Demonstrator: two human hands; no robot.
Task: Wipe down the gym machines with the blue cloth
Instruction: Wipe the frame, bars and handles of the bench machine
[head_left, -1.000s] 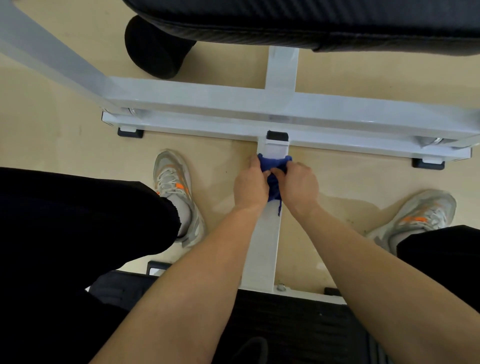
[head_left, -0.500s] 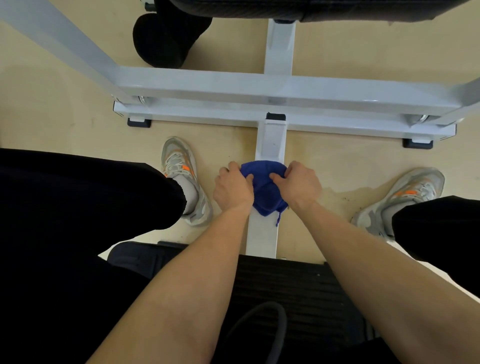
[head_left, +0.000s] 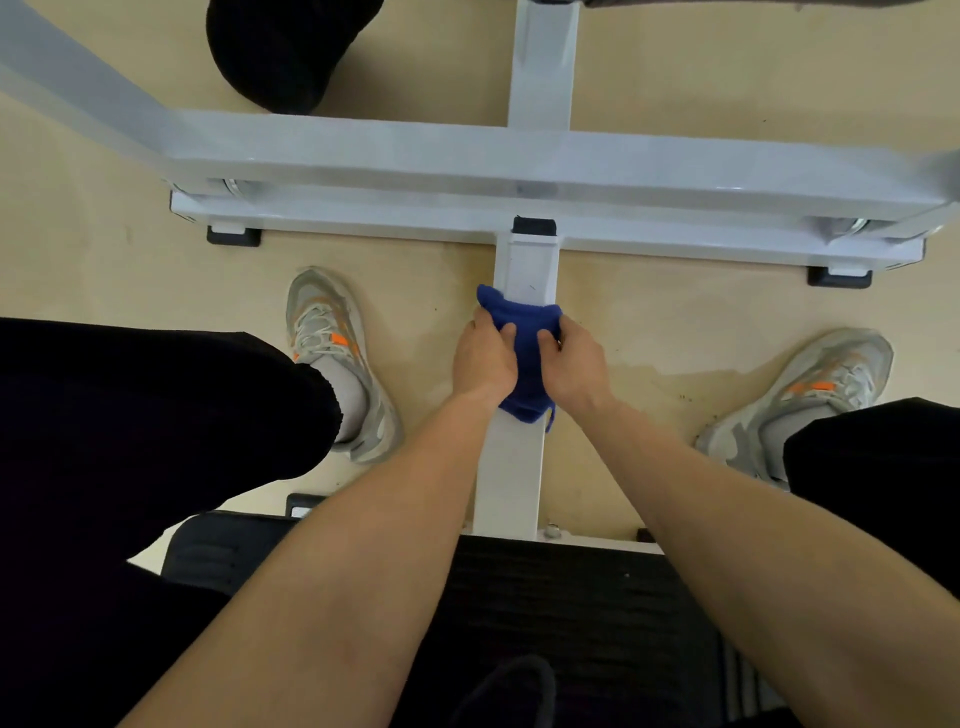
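Observation:
A blue cloth (head_left: 525, 358) is draped over the white floor bar (head_left: 511, 467) of a gym machine, roughly midway along its length. My left hand (head_left: 483, 358) grips the cloth's left side and my right hand (head_left: 574, 364) grips its right side, fingers curled around the bar's edges. The bar runs away from me to a white cross beam (head_left: 467, 161). A loose corner of cloth hangs off the bar by my right wrist.
My two grey and orange shoes (head_left: 337, 358) (head_left: 800, 400) stand on the beige floor either side of the bar. A black padded seat (head_left: 571, 623) lies below my arms. A black foam roller (head_left: 280, 52) sits beyond the cross beam, top left.
Both hands with the cloth slid back along the bar toward me, then forward again a little toward the cross beam.

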